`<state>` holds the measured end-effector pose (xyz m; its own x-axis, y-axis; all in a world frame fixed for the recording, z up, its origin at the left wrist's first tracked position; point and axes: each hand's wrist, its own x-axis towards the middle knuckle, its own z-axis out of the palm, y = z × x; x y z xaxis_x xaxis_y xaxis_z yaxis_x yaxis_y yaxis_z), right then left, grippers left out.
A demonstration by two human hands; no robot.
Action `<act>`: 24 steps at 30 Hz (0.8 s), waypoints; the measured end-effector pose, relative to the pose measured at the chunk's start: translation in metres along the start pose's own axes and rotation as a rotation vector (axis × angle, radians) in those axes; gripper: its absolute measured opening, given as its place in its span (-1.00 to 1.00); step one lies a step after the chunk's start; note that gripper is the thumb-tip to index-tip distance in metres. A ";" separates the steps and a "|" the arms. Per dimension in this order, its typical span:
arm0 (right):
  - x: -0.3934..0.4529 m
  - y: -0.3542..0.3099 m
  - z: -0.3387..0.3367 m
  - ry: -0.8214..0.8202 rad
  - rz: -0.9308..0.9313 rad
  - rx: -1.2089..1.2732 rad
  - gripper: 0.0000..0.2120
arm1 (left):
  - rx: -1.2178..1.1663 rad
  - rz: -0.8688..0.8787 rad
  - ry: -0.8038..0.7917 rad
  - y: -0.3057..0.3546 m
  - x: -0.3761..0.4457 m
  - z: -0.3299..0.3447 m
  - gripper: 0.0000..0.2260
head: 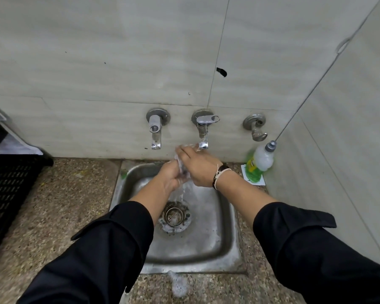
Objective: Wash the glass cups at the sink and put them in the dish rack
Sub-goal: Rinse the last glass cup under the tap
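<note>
Clear glass cup (181, 165) under running middle tap (203, 137), above steel sink (224, 242), left hand (170, 176) gripping its lower part, right hand (198, 167) wrapped over its side, black dish rack (7, 189) far left on table (64, 205), green soap bottle (258, 164) at right.

The camera on my head looks down, close over the sink (226, 233), facing the wall (119, 62).
</note>
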<state>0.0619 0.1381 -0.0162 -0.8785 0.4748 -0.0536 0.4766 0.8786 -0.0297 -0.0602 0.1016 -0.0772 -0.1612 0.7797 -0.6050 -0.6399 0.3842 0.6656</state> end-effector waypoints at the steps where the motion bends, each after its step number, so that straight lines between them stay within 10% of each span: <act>1: -0.003 0.001 0.004 0.021 -0.013 -0.009 -0.17 | -0.008 -0.008 -0.006 0.000 0.000 0.002 -0.84; 9: -0.031 0.032 0.007 0.255 0.193 0.298 -0.34 | 0.050 -0.093 -0.169 -0.009 0.006 0.033 -0.81; 16: -0.027 0.044 -0.013 0.104 0.184 -0.009 -0.42 | 0.162 -0.144 -0.160 -0.010 0.006 0.051 -0.78; 24: -0.011 0.041 0.001 0.083 0.162 0.483 -0.37 | 0.074 0.011 -0.121 0.011 0.004 0.027 -0.82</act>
<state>0.0913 0.1684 -0.0181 -0.7825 0.6224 -0.0166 0.5501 0.6788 -0.4864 -0.0479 0.1226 -0.0603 -0.0730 0.8365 -0.5431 -0.5803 0.4073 0.7052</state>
